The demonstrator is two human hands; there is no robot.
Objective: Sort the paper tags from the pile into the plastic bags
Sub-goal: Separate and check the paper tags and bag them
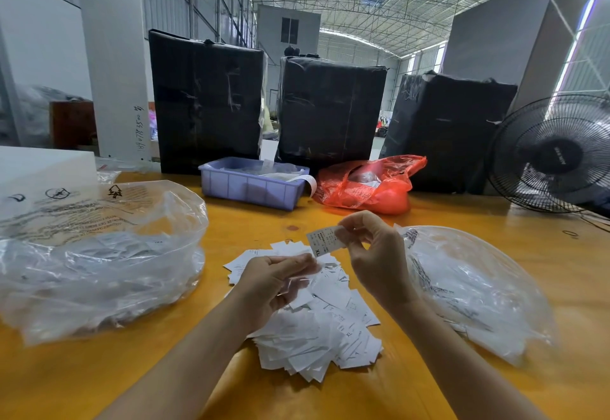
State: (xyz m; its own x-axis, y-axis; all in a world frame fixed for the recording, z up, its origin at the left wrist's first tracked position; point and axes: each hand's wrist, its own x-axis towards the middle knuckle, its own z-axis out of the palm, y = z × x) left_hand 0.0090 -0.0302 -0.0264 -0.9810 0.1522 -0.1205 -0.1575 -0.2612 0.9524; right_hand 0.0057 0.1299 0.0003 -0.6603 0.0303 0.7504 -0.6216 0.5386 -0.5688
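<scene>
Tag [325, 241] pinched in right hand [373, 254]: "XL" legible, rest of print too small. Tag in pile [317, 330]: "XL". Left clear bag [99, 248]: tree symbol, warning txt reversed, unreadable. White pillar [112, 56]: handwritten digits, unclear. Fan hub [556, 155]: brand illegible.

Head-worn wide-angle view, forward and down, close over the yellow table [429, 215].

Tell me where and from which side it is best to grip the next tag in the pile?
Probably a loose corner at the far edge of the paper tag pile, taken from above with a thumb-and-finger pinch. The tags lie flat and overlapping, so only raised edges offer a hold. The right hand already pinches the XL tag by its edge.
</scene>
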